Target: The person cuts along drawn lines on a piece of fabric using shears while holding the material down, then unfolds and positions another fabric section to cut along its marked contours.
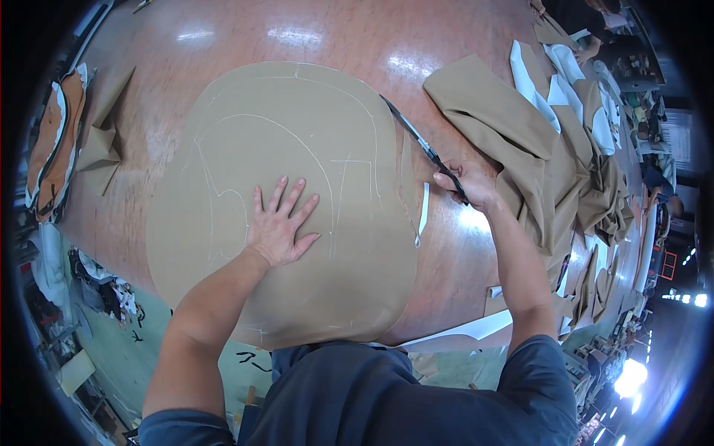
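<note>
Tan sheet (pixel 297 305) looks like leather or vinyl to me, smooth and matte with big rounded edges, lying flat on the table (pixel 245 37) right in front of the person. I'd guess it's pretty light for its size but floppy, so it'd sag if you picked it up by one corner; better to take opposite edges with both hands, or just press it flat with a spread palm. Doubt it's fragile, though it might crease or slide a bit on that shiny wood-look top. Thin pale lines (pixel 351 161) run across it, some curved, some squared off. The left hand (pixel 279 232) is flat on the sheet, fingers spread and gripping nothing. Over by the right edge, the right hand (pixel 472 184) has its fingers wrapped round the handles of long scissors (pixel 418 137), tips near the sheet's upper right edge. Further right there's a rumpled tan heap (pixel 520 149), all soft folds, with smooth white pieces (pixel 529 85) mixed in. Way off left: a creased, pointy tan scrap (pixel 104 145) beside some orange-brown pieces (pixel 53 137) with whitish edges.
</note>
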Available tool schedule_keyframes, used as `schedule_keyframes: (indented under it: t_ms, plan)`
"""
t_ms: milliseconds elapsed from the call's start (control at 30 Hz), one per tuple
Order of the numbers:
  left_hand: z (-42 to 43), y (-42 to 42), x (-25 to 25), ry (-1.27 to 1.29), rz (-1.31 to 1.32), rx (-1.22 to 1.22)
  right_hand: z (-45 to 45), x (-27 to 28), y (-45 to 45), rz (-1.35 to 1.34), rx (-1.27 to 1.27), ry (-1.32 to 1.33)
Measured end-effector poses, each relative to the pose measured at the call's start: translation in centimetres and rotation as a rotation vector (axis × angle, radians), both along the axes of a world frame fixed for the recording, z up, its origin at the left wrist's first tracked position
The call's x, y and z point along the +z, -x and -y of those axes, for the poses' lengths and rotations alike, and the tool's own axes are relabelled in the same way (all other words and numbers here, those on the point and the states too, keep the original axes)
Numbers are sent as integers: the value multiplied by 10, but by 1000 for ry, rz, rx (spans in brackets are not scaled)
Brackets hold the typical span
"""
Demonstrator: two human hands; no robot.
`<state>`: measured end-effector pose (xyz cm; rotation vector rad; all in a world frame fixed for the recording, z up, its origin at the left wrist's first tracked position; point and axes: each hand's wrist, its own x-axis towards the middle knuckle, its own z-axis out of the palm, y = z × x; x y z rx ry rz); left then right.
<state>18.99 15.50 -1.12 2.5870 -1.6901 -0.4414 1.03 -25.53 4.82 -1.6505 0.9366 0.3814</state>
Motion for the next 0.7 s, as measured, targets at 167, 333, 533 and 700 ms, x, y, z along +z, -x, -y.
schedule_keyframes:
  t_ms: [167,333,533,700]
  plan:
    - [0,0,0,-1,4,1,3,1,-11,3,36,1]
    - [0,0,-1,5,10,-2,8,-8,-24,7,35,20]
    - [-1,0,-2,25,10,-3,8,-3,-27,-18,77,76]
    - [-1,0,-2,33,11,-7,13,-10,-23,-1,85,62]
